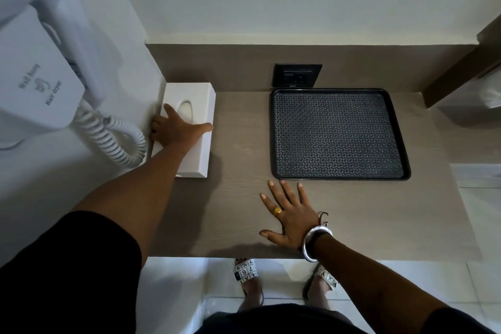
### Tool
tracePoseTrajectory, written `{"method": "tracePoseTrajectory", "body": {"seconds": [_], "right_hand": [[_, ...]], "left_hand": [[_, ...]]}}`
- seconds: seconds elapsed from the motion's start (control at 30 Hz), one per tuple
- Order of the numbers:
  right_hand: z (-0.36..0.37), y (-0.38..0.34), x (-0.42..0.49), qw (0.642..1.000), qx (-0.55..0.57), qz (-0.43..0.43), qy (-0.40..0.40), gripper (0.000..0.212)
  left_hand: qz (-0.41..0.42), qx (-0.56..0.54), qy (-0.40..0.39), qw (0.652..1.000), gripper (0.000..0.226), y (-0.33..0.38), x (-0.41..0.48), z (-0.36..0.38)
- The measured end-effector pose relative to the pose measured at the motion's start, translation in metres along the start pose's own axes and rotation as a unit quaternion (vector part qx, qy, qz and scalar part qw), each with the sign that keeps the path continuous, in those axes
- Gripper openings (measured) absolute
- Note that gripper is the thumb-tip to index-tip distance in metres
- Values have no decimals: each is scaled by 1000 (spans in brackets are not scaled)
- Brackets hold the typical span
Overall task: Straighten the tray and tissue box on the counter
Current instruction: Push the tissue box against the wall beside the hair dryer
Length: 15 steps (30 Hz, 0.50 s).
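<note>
Tissue box (199, 127): white, set at the bench's (238, 211) left edge, against the side wall (122, 43). Long axis runs roughly front-to-back, slightly skewed, near end kicked right of the far end.

Left hand (176, 127) is laid flat on the box top; fingers (169, 110) are spread, thumb hooked over the right top edge, outer fingers wrapped down the wall-side face. A loose straddling hold, not a tight clamp. Box sits directly under this hand, so any twist is judged to come from the left wrist.

Tray (339, 134): black, textured, well apart to the right of the box, far edge just below the wall socket (297, 76). Edges are seen close to parallel with the bench back; looks nearly squared already.

Right hand (288, 215) is open, palm down, holding nothing, fingertips just short of the tray's near left corner. Nearer hand for the tray, which lies ahead and to its right.

Coiled dryer cord (119, 138) hangs just left of the box; snag risk is judged low.
</note>
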State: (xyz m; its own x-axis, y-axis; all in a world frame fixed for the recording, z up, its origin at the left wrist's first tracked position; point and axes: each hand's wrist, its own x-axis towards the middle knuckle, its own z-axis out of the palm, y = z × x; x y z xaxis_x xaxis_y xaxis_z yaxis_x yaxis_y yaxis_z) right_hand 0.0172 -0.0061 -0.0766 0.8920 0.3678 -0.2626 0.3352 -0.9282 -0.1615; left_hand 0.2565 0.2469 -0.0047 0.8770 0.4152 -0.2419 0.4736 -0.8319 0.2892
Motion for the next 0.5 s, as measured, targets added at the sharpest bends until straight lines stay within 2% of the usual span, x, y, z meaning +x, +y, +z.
{"method": "tracePoseTrajectory", "body": {"seconds": [0.33,0.4,0.5], "right_hand": [[0,1,4,1000,-14,3,-17,90],[0,1,4,1000,-11,3,-14,90],[-1,1,3,1000,-9,2,-10,88]], "left_hand": [[25,19,30,999,124,-3,-1,15],[61,10,45,997,119,-6,-10,18],[187,33,80,979,110,-17,-32,26]]}}
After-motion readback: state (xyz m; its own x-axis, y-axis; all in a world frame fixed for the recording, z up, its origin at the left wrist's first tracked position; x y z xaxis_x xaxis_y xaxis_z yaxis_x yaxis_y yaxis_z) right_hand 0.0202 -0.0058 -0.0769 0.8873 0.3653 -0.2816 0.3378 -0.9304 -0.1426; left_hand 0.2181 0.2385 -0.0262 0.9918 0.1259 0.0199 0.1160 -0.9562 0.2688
